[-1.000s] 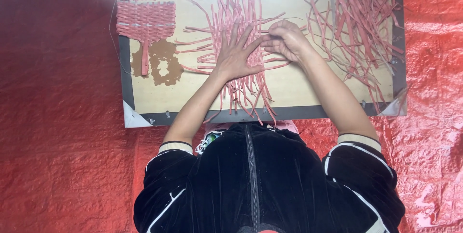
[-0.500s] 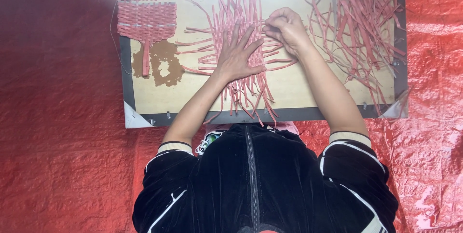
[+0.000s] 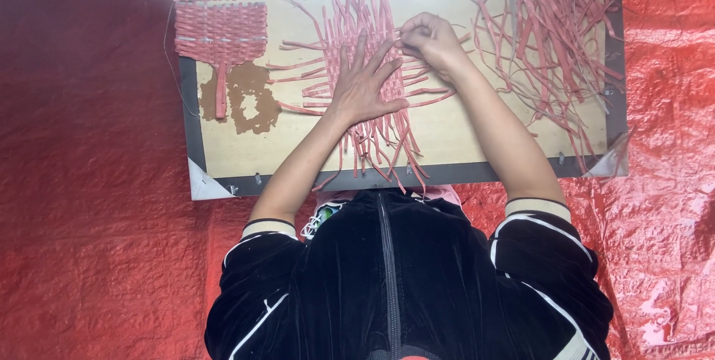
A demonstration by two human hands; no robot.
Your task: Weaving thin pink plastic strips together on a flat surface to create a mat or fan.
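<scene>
I log weaving step: left hand (image 3: 363, 86) flat, released, pinning half-woven mat of pink flat strips (image 3: 365, 69); right hand (image 3: 430, 41) pinching one pink strip (image 3: 398, 32) at mat's edge. Next, I judge: thread it over-under, snug.

Crinkly red tarp (image 3: 97, 204) covers the whole floor — shiny in spots, darker toward the left side.
</scene>
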